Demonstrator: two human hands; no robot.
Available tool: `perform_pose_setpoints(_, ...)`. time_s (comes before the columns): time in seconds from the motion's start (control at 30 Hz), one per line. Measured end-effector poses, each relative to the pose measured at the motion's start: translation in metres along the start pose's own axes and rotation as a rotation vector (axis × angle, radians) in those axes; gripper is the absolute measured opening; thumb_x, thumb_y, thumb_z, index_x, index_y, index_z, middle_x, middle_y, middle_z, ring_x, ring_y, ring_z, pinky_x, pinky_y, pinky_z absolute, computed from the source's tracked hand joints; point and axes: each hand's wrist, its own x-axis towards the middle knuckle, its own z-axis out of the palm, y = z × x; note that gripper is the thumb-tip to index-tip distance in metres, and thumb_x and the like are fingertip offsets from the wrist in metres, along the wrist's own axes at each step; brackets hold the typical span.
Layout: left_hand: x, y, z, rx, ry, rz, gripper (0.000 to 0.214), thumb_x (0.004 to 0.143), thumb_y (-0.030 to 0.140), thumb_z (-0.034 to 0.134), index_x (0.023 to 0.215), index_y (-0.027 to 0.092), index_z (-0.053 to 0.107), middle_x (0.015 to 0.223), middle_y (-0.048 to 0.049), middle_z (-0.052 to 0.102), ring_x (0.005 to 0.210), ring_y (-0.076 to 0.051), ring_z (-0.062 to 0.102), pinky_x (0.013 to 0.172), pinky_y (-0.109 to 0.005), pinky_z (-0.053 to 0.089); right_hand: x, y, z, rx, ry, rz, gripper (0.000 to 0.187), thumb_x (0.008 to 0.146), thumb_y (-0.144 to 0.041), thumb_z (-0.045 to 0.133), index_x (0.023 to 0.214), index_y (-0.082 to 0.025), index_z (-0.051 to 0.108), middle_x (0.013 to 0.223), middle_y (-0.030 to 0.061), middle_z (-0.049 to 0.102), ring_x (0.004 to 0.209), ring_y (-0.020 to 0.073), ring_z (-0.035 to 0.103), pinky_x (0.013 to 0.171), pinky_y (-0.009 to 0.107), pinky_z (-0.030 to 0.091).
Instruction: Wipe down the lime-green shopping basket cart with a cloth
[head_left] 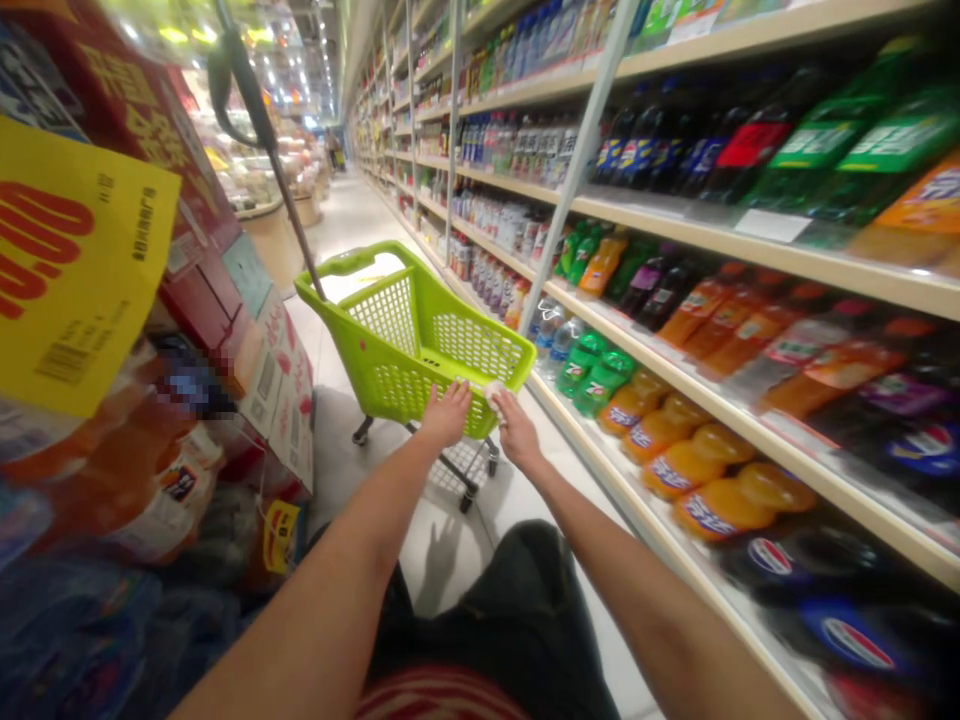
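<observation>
A lime-green plastic shopping cart (373,388) with perforated walls stands in front of me on dark wheels. My left hand (448,412) lies on the near wall of its basket, fingers stretched out along the rim. At the near right corner, my right hand (516,428) pinches a small white crumpled tissue (494,391) against the rim. The tissue is partly covered by the fingers, so its full shape is hidden. A white sheet-like thing (379,268) shows at the far end of the basket. From there a dark pole (281,170) rises to a loop handle.
Shelves (592,325) of bottled drinks run along the right. Orange soda bottles (697,480) lie on the bottom shelf. Stacked cartons (281,390), bottle packs (176,490) and a yellow price sign (67,260) crowd the left. A tiled aisle (360,210) stretches ahead.
</observation>
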Motion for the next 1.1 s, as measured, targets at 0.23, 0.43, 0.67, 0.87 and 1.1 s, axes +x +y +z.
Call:
perform_pose_setpoints(0.23,-0.007,-0.002,0.010,-0.011,0.094,-0.004,0.064,0.076,0.006,0.032,0.139,0.010,0.023,0.151,-0.0087,0.013,0.138,-0.021,0.012,0.110,-0.051,0.011,-0.005,-0.004,0.002,-0.058,0.222,-0.034,0.065,0.067,0.000,0.035,0.128,-0.018,0.046,0.140,0.0062,0.040,0.133,0.0181,0.028,0.108,0.045,0.030)
perform_pose_setpoints(0.43,-0.034,-0.005,0.051,-0.050,0.019,-0.055,0.069,0.072,0.009,0.037,0.140,0.009,0.021,0.151,-0.0096,0.012,0.138,-0.022,0.011,0.109,-0.051,0.012,-0.033,-0.011,0.029,-0.097,0.261,-0.110,0.064,0.071,0.003,0.031,0.131,-0.018,0.044,0.140,0.0081,0.040,0.135,0.0191,0.023,0.108,0.050,0.028)
perform_pose_setpoints(0.67,-0.072,-0.006,0.080,-0.080,-0.084,-0.151,0.071,0.071,0.010,0.039,0.139,0.008,0.021,0.151,-0.0106,0.011,0.138,-0.023,0.010,0.109,-0.050,0.015,-0.081,0.002,0.071,-0.072,0.104,-0.039,0.058,0.072,0.003,0.032,0.123,-0.017,0.052,0.134,0.0099,0.047,0.132,0.0187,0.031,0.105,0.047,0.034)
perform_pose_setpoints(0.87,-0.067,-0.013,0.070,-0.085,0.011,-0.212,0.072,0.070,0.009,0.040,0.140,0.009,0.021,0.151,-0.0109,0.013,0.138,-0.023,0.010,0.110,-0.049,0.015,-0.042,-0.017,0.035,-0.097,0.182,-0.183,0.063,0.074,0.004,0.029,0.130,-0.019,0.045,0.140,0.0072,0.039,0.135,0.0175,0.022,0.109,0.048,0.027)
perform_pose_setpoints(1.1,-0.056,-0.003,0.057,-0.081,0.061,-0.183,0.071,0.071,0.012,0.040,0.140,0.007,0.020,0.151,-0.0117,0.012,0.138,-0.024,0.010,0.110,-0.050,0.013,-0.053,0.001,0.051,-0.148,-0.027,-0.172,0.050,0.080,0.002,0.030,0.121,-0.013,0.054,0.131,0.0126,0.050,0.132,0.0186,0.029,0.108,0.047,0.029)
